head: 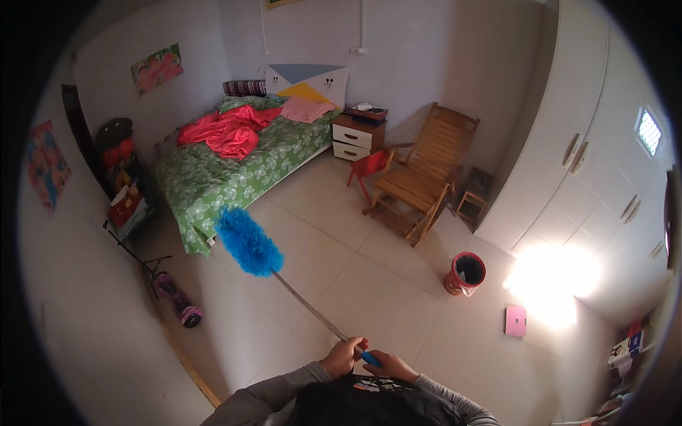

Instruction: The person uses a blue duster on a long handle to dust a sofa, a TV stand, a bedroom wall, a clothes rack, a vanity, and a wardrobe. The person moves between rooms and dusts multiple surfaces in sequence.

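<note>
A long-handled duster with a fluffy blue head (249, 242) points away from me to the upper left. My left hand (343, 357) is closed around its thin metal pole (309, 307). Just behind it, my right hand (391, 366) grips the blue plastic handle (370, 359) at the near end. The duster's head appears in front of the bed's near corner, over the tiled floor (341, 255); whether it touches anything, I cannot tell.
Beyond stands a bed (240, 181) with a green floral cover, beside a nightstand (358, 139). A wooden reclining chair (421, 175), red trash bin (465, 273) and pink bathroom scale (516, 320) stand rightward, near white wardrobes (559, 160). A hoverboard (177, 300) lies by the left wall.
</note>
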Available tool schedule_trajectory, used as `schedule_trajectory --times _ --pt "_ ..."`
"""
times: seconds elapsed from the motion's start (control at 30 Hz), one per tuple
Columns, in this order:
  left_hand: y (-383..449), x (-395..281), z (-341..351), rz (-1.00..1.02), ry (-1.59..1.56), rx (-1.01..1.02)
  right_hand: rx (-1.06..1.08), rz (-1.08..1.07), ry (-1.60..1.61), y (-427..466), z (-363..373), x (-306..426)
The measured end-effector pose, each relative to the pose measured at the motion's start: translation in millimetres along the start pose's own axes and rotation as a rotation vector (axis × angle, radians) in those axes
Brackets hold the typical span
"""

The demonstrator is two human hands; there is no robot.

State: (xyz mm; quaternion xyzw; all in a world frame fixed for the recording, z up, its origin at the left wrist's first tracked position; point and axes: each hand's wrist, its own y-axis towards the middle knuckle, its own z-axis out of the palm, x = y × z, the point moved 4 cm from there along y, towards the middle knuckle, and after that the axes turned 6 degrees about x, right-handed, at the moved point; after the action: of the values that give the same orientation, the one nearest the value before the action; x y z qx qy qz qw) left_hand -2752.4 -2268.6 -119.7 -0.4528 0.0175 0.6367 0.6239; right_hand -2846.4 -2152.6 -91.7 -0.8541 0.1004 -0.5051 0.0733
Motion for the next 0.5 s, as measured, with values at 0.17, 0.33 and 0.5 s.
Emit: schedule_trajectory --times 0.17,0.33,0.5 --pt "101.7 -31.8 -21.5 -0.086 0.059 0.147 -0.041 0.065 -0.033 58.7 -63.6 -27.9" --pt "187.1 -131.2 12.3 -0.121 0.053 0.103 -0.151 0.172 -0.003 128.7 -150.8 -17.8" --pt "265.0 -223.5 22.0 -0.063 0.254 0.137 -0.272 0.233 0.058 210.0 -209.6 -32.8"
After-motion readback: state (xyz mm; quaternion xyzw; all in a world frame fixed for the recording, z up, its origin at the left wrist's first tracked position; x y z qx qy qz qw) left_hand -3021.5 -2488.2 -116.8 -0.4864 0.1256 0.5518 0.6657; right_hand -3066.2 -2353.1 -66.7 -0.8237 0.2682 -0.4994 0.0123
